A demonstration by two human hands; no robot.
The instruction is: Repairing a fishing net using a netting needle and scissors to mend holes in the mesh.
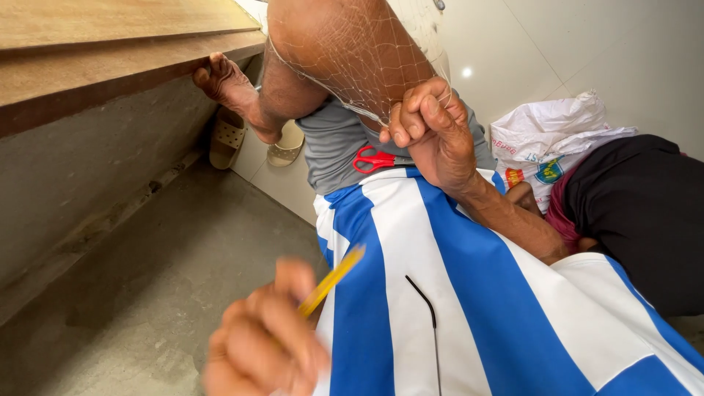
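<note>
— Grey concrete floor, tiles beyond. Where's the net?
— Fishing net drapes the raised knee; right hand pinches its edge cord. Light, limp, snag-prone, I judge.
— Left hand?
— Blurred, closed around a yellow netting needle.

You get even, soft daylight here, bright on the pale floor tiles, where 1 small round glare spot shows a light overhead, and dimmer under the wooden ledge, which throws a broad shadow down the grey wall. Your left hand and the yellow tool it holds are smeared by motion blur at the bottom, while your right hand and the fine net stay sharp. Straight lines bow slightly toward the frame edges, as with a wide lens.
</note>
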